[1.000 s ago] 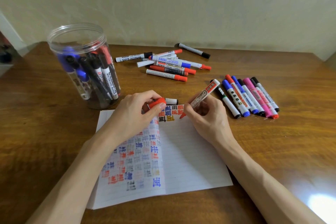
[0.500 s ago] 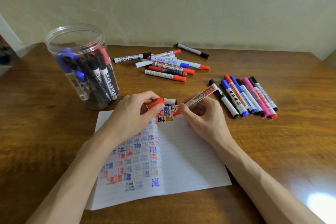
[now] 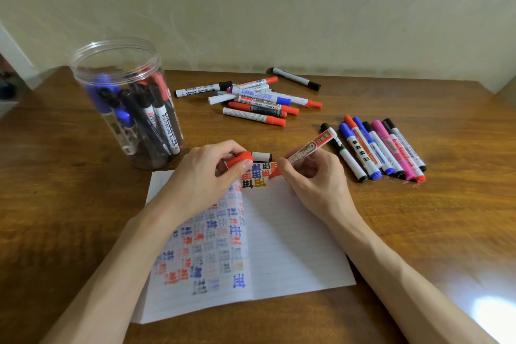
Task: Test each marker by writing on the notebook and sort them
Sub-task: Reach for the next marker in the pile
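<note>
Near far edge of notebook point(image 3: 293, 232), right hand point(image 3: 315, 176) pinches red marker point(image 3: 307, 149), tip down; left hand point(image 3: 203, 176) grips cap point(image 3: 238, 161). Risk: tip slips, inks bench point(image 3: 418, 218).

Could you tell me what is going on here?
A person is testing markers. The right hand holds a red marker with its tip on the notebook, beside coloured test marks; the left hand pinches a red cap. More markers stand in a jar; others lie in a pile and a row.
</note>
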A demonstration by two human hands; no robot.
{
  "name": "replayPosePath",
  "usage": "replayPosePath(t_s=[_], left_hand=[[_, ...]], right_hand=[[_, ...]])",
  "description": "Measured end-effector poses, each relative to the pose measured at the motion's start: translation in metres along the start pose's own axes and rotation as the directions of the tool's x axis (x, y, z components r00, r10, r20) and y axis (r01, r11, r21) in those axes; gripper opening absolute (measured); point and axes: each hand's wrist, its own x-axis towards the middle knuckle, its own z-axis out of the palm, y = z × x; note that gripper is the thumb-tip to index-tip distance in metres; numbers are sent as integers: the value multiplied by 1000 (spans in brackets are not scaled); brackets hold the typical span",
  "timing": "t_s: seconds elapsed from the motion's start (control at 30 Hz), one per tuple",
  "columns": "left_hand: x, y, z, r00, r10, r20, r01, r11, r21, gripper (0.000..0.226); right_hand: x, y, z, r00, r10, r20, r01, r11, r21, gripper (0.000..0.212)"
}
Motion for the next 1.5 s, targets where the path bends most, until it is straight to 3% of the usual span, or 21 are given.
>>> replayPosePath(t_s=[0.67, 0.87, 1.03, 1.33, 1.43, 1.5], left_hand=[[-1, 1, 1, 997, 53, -47, -53, 999, -3, 29], [-1, 2, 2, 996, 87, -20, -89, 994, -64, 36], [0, 3, 1, 996, 66, -62, -71, 993, -91, 32], [-2, 11, 3, 991, 120, -59, -127, 984, -124, 25], [-2, 10, 3, 993, 100, -64, -107, 989, -102, 27], [-2, 9, 2, 993, 85, -85, -93, 991, -95, 30]], right_hand=[[-2, -3, -2, 1000, 14, 22, -14, 1000, -9, 11], [0, -9, -9, 998, 59, -18, -52, 967, 251, 4], [0, -11, -13, 992, 103, 73, -126, 850, 511, 8], [-6, -13, -10, 979, -13, 201, -88, 870, 485, 23], [-3, -15, -15, 966, 38, 257, -156, 874, 459, 28], [1, -15, -22, 938, 101, 331, -277, 791, 546, 34]])
